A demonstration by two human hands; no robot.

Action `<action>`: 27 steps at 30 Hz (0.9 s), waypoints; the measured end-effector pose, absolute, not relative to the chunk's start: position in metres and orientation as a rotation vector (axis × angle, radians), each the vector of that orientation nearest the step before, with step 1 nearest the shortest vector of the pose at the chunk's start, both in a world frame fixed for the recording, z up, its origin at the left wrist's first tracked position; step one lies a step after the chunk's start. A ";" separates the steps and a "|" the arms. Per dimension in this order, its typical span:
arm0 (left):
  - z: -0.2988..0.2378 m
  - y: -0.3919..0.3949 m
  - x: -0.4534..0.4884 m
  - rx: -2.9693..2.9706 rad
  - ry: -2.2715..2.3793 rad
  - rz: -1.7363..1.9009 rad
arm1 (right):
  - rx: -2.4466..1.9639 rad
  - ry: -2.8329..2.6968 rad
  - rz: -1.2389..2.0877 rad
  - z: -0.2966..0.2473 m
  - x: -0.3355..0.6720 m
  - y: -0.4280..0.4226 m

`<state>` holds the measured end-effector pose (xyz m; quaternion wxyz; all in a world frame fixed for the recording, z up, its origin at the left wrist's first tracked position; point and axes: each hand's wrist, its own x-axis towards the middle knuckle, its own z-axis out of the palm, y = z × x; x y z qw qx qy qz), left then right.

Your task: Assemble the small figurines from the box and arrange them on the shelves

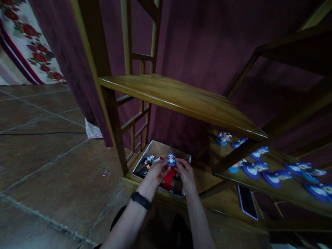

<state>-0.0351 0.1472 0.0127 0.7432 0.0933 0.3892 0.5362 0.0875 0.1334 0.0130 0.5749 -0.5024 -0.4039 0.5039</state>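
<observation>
Between my two hands a small figurine (pixel 171 158) with purple hair and a blue-purple base stands upright, facing me. My left hand (pixel 158 170) grips the base from the left, and a dark band circles that wrist. On the other side, the fingers of my right hand (pixel 184 169) pinch the base's right edge. Both hands are over a shallow cardboard box (pixel 158 146) on the low shelf. In the box lie several more figurines, among them a dark-haired one (pixel 148 166), and some red round pieces (pixel 169 175).
A wooden shelf board (pixel 176 95) juts out above the box. On the right-hand shelf (pixel 275 159) are several figurines with blue and purple bases. A phone (pixel 247 201) lies on the lower board. Dark curtains (pixel 192 45) hang behind, and a cable (pixel 41 133) crosses the floor at left.
</observation>
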 end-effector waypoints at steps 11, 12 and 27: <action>0.015 0.143 -0.033 0.300 0.936 1.215 | -1.188 -0.891 1.242 0.016 0.086 0.131; 0.014 0.143 -0.032 0.301 0.941 1.212 | -1.194 -0.878 1.246 0.015 0.086 0.131; 0.015 0.141 -0.028 0.346 0.967 1.184 | -1.240 -0.778 1.275 0.016 0.083 0.130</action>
